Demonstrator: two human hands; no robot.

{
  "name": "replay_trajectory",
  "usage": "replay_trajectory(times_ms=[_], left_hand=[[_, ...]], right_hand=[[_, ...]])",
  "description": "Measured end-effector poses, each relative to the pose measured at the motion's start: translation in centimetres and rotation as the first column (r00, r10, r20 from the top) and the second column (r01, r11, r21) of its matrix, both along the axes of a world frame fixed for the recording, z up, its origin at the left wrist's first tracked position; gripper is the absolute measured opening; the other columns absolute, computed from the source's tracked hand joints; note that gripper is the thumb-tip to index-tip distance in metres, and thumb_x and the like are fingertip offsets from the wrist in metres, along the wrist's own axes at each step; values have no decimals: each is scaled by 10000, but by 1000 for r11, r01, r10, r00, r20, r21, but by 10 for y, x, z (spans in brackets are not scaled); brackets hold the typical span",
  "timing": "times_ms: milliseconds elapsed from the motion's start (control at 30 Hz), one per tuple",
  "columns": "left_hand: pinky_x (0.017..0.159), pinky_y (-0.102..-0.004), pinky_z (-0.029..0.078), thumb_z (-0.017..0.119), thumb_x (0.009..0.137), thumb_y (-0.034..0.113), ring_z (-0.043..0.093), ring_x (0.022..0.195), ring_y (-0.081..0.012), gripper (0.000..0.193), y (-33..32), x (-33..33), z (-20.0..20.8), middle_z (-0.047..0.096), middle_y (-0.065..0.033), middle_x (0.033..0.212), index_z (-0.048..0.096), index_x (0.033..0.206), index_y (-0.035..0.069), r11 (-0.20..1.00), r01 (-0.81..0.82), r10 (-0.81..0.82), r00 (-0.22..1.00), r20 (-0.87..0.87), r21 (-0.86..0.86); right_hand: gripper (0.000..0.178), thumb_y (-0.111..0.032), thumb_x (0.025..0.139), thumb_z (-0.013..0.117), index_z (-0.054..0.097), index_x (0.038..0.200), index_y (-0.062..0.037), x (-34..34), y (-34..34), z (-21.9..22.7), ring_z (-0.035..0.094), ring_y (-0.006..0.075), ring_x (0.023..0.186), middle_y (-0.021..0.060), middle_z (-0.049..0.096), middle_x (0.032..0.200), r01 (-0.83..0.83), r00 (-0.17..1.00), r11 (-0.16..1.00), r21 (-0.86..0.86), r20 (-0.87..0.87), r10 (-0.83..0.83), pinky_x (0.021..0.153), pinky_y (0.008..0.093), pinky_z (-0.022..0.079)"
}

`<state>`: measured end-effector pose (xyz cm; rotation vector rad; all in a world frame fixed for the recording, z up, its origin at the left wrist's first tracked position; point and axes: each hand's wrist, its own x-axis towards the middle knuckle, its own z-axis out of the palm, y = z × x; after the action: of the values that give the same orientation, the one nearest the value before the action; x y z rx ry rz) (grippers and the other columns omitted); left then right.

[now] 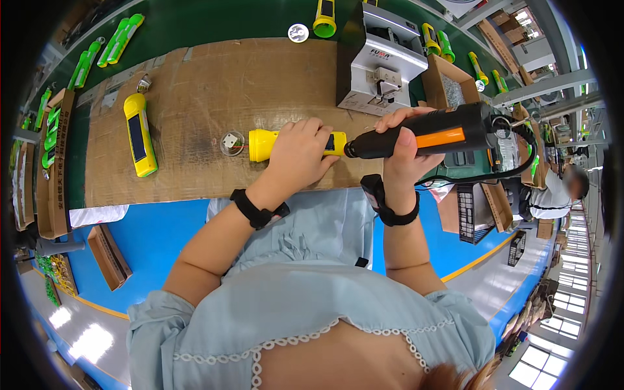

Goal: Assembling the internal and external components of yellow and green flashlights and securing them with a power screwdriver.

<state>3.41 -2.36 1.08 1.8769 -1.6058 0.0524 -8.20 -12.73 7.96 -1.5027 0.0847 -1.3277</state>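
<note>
A yellow flashlight (262,145) with a dark panel lies sideways on the cardboard sheet, its wide head toward the left. My left hand (298,153) is closed over its middle and holds it against the cardboard. In my right hand (404,156) is a black electric screwdriver (448,135) with an orange stripe, held level. The screwdriver's tip meets the flashlight's right end; the bit itself cannot be made out. Beside the flashlight's head sits a clear round lens part (232,143) with a white piece and wires. Another yellow flashlight (139,136) lies farther left, near a small shiny reflector (143,83).
Behind my right hand stands a grey metal screw feeder (380,65), with a cardboard box of small screws (455,91) beside it. The screwdriver's black cable (513,172) loops at the right. Green-and-yellow flashlights (120,40) lie at the far left. A person (556,192) is at the far right.
</note>
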Motion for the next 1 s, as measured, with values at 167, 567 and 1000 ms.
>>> replay_trajectory(times_ms=[167,567,1000], left_hand=[[768,-364,433,759,647,311,569,889,-252,462,-1,-1,-2,577,-68,954,622,1011,62,1000,-8,8,1000,9,-1],[724,-372,467,757,640,323,576,832,-269,440,-1,-6,1,559,-84,965,649,986,72,998,-52,52,999,11,-29],[681,-367,474,764,636,326,578,796,-270,420,-1,-5,-1,546,-79,942,645,948,72,994,-54,56,998,16,-92]], right_hand=[[405,-117,780,667,419,1084,-13,-1,0,4,572,208,667,124,556,768,26,999,1000,7,-43,-26,647,339,502],[321,-158,850,650,425,1004,11,20,-80,75,583,196,559,122,581,689,423,890,901,-92,230,-394,532,290,495],[306,-23,803,649,420,1003,8,12,-70,45,594,160,612,110,600,744,344,930,924,-165,199,-310,618,291,515]])
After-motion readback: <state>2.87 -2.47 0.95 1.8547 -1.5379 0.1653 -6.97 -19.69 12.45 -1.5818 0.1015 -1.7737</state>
